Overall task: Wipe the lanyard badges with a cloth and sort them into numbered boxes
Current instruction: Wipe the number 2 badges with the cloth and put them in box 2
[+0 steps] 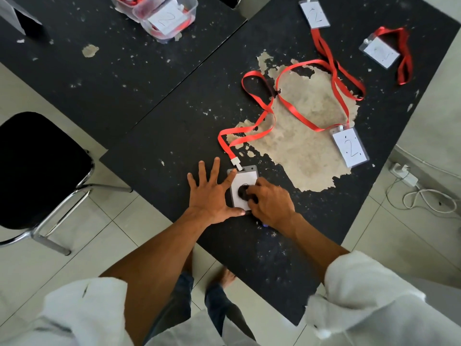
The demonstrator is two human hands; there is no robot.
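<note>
Left hand (209, 196) splayed flat, fingers (230, 177) straight, index and thumb pinning the left edge of the badge (245, 177) to the counter (174, 136), likely to stop sliding during wiping. Right hand (270, 203) clenched round dark cloth (244, 192), pressed on badge centre. Badge near counter edge, between both hands; box (167, 18) marked 2 far left, well apart.

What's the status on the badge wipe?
Left hand flat, pinning badge. Right hand grips dark cloth on badge face. Lanyard trails away from both hands.
</note>
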